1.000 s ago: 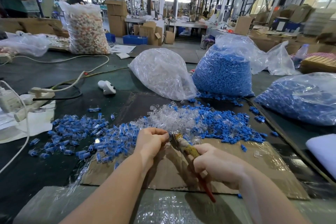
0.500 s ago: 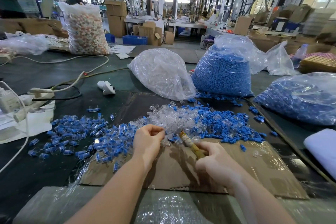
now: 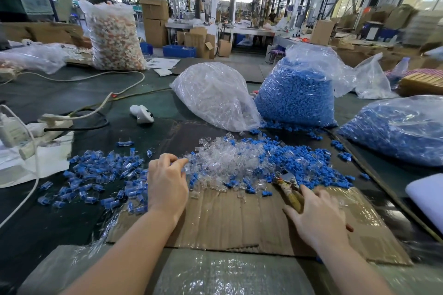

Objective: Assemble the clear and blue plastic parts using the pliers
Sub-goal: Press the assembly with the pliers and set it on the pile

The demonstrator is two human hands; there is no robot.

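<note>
A fair heap of joined pieces [image 3: 100, 179] already lies at the left of the frame, clear shells with blue inside, spread over the dark table [image 3: 48, 93]. That looks like the finished lot. What is left is far more: a loose mound of clear parts [image 3: 223, 163] in the middle, loose blue parts [image 3: 311, 163] to its right, and behind them a full bag of clear parts [image 3: 215, 96] and a bag of blue parts [image 3: 297, 93], with another blue bag [image 3: 395, 132] at the right edge. I'd judge the job barely begun against that stock.

The left hand [image 3: 166, 184] reaches forward at the near left edge of the clear mound, fingers loosely curved and their tips among the pieces; I cannot tell whether it has pinched one yet. The right hand [image 3: 316, 218] lies low on the cardboard sheet [image 3: 227, 223] at lower right, fingers spread and fairly straight, resting over the handles of the pliers [image 3: 287, 187] rather than gripping them. The pliers lie flat on the cardboard, their metal nose pointing up into the blue parts, a red handle tip showing beside the wrist.
</note>
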